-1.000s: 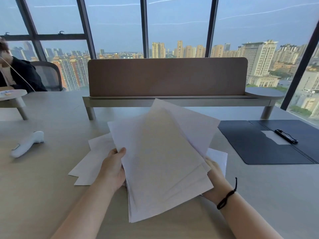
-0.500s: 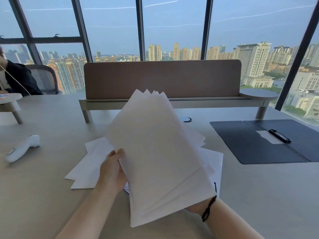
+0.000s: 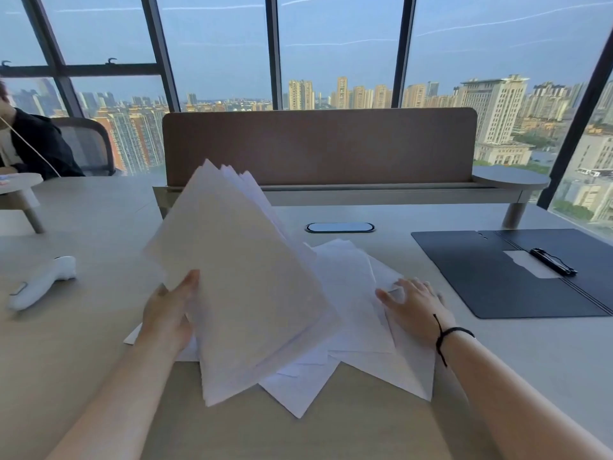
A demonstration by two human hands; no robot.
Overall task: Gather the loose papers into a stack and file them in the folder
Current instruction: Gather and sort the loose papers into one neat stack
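Observation:
A fanned bunch of white papers (image 3: pixel 238 277) is held tilted up off the table, my left hand (image 3: pixel 169 310) gripping its left edge. More loose sheets (image 3: pixel 351 293) lie spread flat on the table to the right and beneath. My right hand (image 3: pixel 414 302) rests flat on those sheets, fingers apart, a black band on its wrist. The dark blue folder (image 3: pixel 481 277) lies open flat at the right, a black pen (image 3: pixel 552 261) and a white slip on it.
A white handheld device (image 3: pixel 41 282) lies at the left. A brown divider panel (image 3: pixel 318 146) on a raised shelf crosses the back of the table, with a cable grommet (image 3: pixel 340 227) in front. A seated person (image 3: pixel 30 144) is at far left.
My right hand let go of the held bunch and dropped onto the loose sheets at the right. My left hand alone now holds the bunch, swung left and more upright.

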